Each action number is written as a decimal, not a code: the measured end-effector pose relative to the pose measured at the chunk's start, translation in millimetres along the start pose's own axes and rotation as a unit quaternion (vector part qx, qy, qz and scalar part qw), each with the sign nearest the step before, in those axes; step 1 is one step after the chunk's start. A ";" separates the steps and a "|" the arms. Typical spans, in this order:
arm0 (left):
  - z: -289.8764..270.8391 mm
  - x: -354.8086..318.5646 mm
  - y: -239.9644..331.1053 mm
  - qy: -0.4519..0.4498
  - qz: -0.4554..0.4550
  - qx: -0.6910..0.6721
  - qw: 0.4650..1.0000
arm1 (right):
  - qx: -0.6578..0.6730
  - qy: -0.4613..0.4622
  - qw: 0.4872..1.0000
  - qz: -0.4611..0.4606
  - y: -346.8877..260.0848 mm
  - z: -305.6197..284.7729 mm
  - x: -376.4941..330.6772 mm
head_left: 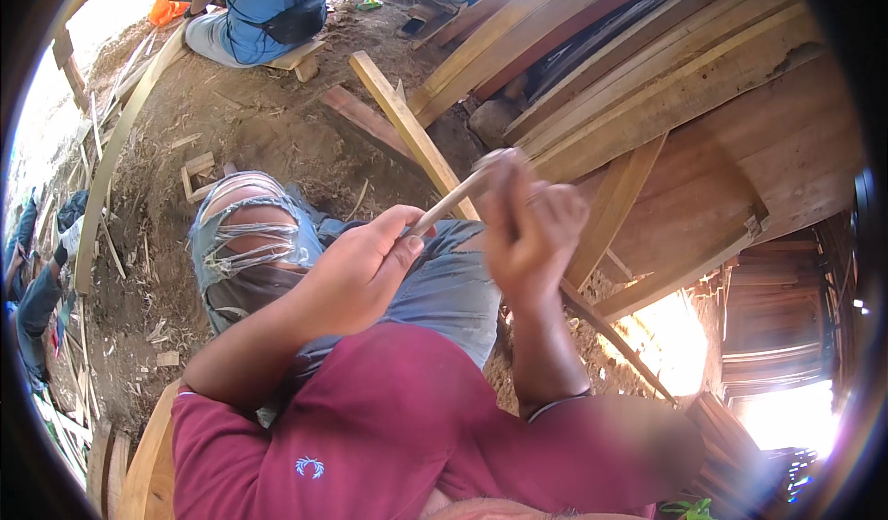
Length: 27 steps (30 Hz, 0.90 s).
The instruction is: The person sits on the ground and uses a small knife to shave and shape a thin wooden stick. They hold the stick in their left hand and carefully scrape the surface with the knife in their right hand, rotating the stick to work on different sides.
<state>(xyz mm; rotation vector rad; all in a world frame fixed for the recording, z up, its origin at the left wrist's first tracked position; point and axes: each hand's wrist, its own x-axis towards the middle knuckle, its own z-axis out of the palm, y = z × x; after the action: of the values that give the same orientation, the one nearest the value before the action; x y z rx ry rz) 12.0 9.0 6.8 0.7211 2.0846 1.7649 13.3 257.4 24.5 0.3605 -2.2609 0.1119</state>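
My left hand (372,259) is closed round the near end of a slim, pale wooden stick (448,205), its thumb lying along the wood. From there the stick slants up and to the right, over my lap. At its far end is my right hand (529,226), raised and blurred by motion. Its fingers look curled in at the stick's tip; whether they grip the stick or some small thing on it, I cannot make out. Beneath both hands are my legs in torn blue jeans (453,279).
Long planks (666,76) lean in a stack at the right, above a broad wooden panel (703,205). A squared beam (407,122) slants just beyond my hands. Ahead sits a person in a blue shirt (268,11). Shavings and offcuts litter the dirt floor (157,242); a curved strip (92,187) lies left.
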 end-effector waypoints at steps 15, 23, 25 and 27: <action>2.6 1.2 -13.3 0.048 0.073 0.015 0.996 | 0.047 -0.016 0.999 -0.014 5.4 -3.2 2.6; 0.4 2.7 -12.3 -0.030 -0.028 -0.194 0.980 | 0.059 0.002 0.997 -0.053 -2.0 -6.3 6.0; -0.9 2.5 -10.5 -0.061 -0.053 -0.258 0.963 | 0.026 0.035 0.999 -0.003 7.4 -3.1 3.5; -0.2 2.7 -14.9 -0.085 -0.055 -0.312 0.945 | 0.099 -0.011 0.992 -0.077 -17.6 -7.3 -7.9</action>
<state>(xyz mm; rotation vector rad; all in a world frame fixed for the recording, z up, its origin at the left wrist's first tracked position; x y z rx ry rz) 7.1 8.7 -7.5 0.5278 1.3023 2.0478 28.7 243.8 22.7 0.6428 -2.2393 0.2542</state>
